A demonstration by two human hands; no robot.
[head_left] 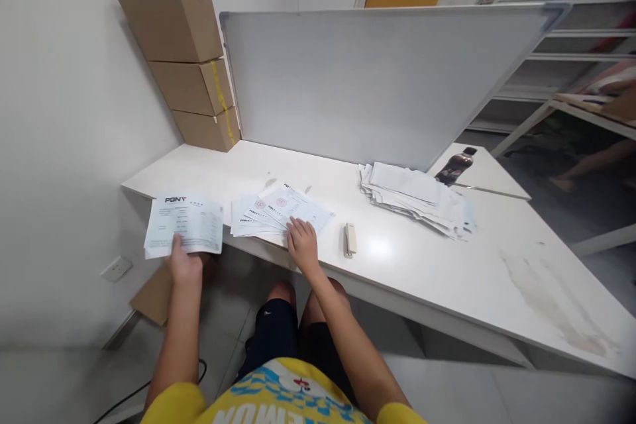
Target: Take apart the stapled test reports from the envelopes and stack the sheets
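My left hand (186,265) grips a few printed sheets (199,218) marked PONY, with the thumb on top and the other fingers hidden beneath. They are held off the table's front left edge. Several more printed sheets (268,212) lie fanned out on the white table, some with a round stamp. Resting on the right part of that spread is my right hand (302,244), palm down with fingers stretched over the paper. A small white stapler (350,240) lies to the right of this hand.
A thick, untidy paper pile (407,195) sits at the back right, beside a dark drink bottle (454,167) lying tilted. Stacked cardboard boxes (193,79) stand at the back left. A whiteboard panel (368,79) rises along the table's rear. Another person's leg (591,162) shows at far right.
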